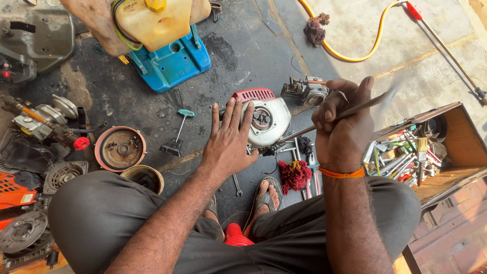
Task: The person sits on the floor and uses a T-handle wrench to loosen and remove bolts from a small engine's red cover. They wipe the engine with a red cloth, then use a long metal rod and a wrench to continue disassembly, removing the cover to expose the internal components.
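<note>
Down on the dark, oil-stained floor, dead centre and just beyond the person's knees, sits the small engine point(266, 119): a rounded white housing with a dark circular opening in its face and a red slotted cover along its far edge. The left hand point(229, 142) lies flat against its near left side, fingers spread and straight, palm down, gripping nothing. The right hand point(341, 129), an orange band at the wrist, is curled tight around a long metal rod tool point(324, 123), whose tip runs down and left to meet the engine's right side; the upper end is blurred. Near right of the engine lies a red rag point(294, 174) among loose spanners. Further right stands an open wooden toolbox point(459, 139) crammed with tools. On the left rests a round rusty flywheel cover point(120, 148).
</note>
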